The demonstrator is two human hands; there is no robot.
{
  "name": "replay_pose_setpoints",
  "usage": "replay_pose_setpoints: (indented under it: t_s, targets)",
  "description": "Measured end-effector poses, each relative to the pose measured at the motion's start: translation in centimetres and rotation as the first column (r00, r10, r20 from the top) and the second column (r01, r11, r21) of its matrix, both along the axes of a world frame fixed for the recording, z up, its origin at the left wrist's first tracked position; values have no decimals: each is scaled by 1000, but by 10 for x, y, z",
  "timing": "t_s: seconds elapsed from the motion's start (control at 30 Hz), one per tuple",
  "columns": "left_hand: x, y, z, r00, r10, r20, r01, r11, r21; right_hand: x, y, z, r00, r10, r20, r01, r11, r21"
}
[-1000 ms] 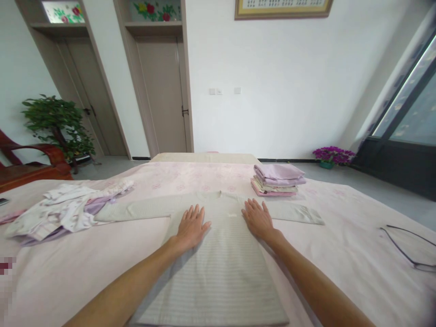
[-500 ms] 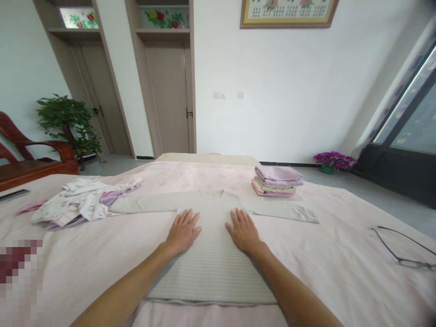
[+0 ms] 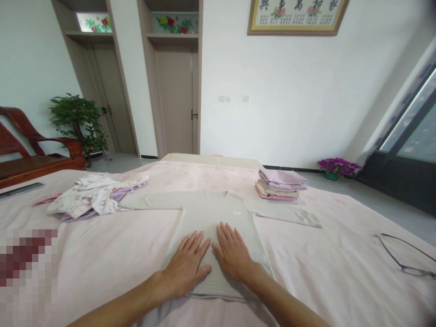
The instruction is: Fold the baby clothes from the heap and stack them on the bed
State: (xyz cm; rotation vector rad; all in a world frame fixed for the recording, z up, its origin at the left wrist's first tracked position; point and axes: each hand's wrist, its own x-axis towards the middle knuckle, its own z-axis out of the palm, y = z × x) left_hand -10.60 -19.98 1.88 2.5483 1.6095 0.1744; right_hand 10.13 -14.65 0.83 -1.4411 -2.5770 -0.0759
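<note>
A pale grey-green ribbed long-sleeved top [image 3: 218, 211] lies spread on the pink sheet, its neckline away from me and both sleeves stretched out sideways. My left hand [image 3: 189, 261] rests flat on the lower left of its body, fingers straight. On the right of the body lies my right hand [image 3: 233, 252], also flat, its fingertips reaching a little farther up. The two hands are close together but apart, and neither grips the fabric. The left cuff meets a heap of crumpled clothes [image 3: 88, 195], where its end is hidden.
A folded stack of clothes [image 3: 281, 184] sits beyond the right sleeve. Eyeglasses [image 3: 408, 268] lie at the right, and a phone [image 3: 22, 190] at the far left. Behind stand a wooden chair [image 3: 68, 147], a green plant [image 3: 78, 116] and purple flowers [image 3: 337, 166].
Both hands have slid down the top toward me and closer together, uncovering its chest. The camera view has shifted slightly.
</note>
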Motion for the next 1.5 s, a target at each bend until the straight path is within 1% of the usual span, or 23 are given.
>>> replay_pose_setpoints:
  t_s: [0.07, 0.13, 0.23, 0.33, 0.4, 0.47, 0.53, 0.6, 0.63, 0.7, 0.77, 0.8, 0.87, 0.93, 0.97, 1.03, 1.13, 1.2, 1.3, 1.33, 1.4, 1.5]
  targets:
    - [-5, -11, 0, 999, -52, -3, 52, 998, -34, 1, -11, -7, 998, 68, -10, -68, 997, 30]
    - [-16, -20, 0, 996, -87, -4, 87, 996, -33, 15, -14, -13, 996, 93, 7, -93, 993, 77]
    - [-31, -30, 0, 992, -125, 2, 125, 992, -16, 47, -7, -20, 996, 79, 31, -82, 985, 150]
    - [-44, -37, -4, 986, -164, 15, 164, 986, 4, 79, 0, -24, 998, 59, 27, -63, 976, 211]
    - [-51, -42, -6, 979, -202, 19, 202, 979, 16, 96, 4, -22, 995, 89, 46, -96, 975, 200]
    - [-60, -48, -3, 966, -257, 30, 256, 966, 27, 109, 9, -15, 988, 127, 89, -138, 982, 132]
    - [-69, -52, 5, 945, -322, 59, 321, 947, 31, 114, 17, -4, 985, 109, 136, -117, 992, 50]
    - [-74, -51, 15, 930, -347, 118, 347, 938, 25, 108, 24, 9, 985, 31, 168, -34, 999, 15]
    - [-75, -47, 20, 935, -315, 165, 315, 949, 23, 100, 27, 16, 985, -10, 173, 7, 1000, 14]
    - [-68, -31, 27, 948, -171, 267, 168, 985, 34, 73, 31, 26, 986, -46, 159, 43, 999, 20]
    - [-54, -5, 27, 943, -21, 331, -2, 998, 69, 38, 32, 31, 991, -10, 130, 12, 1000, -10]
    - [-46, 10, 25, 944, 18, 328, -51, 995, 90, 21, 33, 31, 993, 28, 115, -24, 999, -39]
    - [-33, 38, 18, 961, 63, 270, -97, 988, 116, -8, 35, 27, 993, 93, 67, -87, 992, -95]
    - [-27, 59, 7, 978, 103, 181, -128, 983, 132, -22, 39, 19, 989, 142, 33, -136, 982, -133]
    - [-27, 65, 1, 984, 112, 137, -131, 982, 140, -23, 42, 14, 987, 157, 22, -153, 979, -138]
    - [-34, 69, -9, 992, 102, 71, -112, 983, 146, -12, 49, 6, 986, 165, 14, -162, 979, -121]
    - [-51, 61, -18, 996, 76, 35, -80, 989, 125, 22, 60, -1, 993, 112, 32, -109, 991, -72]
    - [-60, 53, -20, 995, 85, 45, -90, 988, 129, 47, 65, -3, 997, 47, 55, -44, 998, -49]
    - [-69, 40, -19, 991, 82, 111, -101, 977, 188, 76, 65, -1, 995, -51, 84, 54, 998, -37]
    - [-70, 34, -17, 987, 53, 154, -85, 974, 211, 83, 62, 2, 994, -73, 86, 77, 996, -36]
    - [-71, 21, -11, 964, -55, 261, -11, 969, 247, 94, 50, 11, 995, -84, 51, 85, 996, -32]
    - [-67, -5, 0, 887, -244, 391, 143, 952, 270, 105, 20, 28, 992, -5, -123, -1, 999, -54]
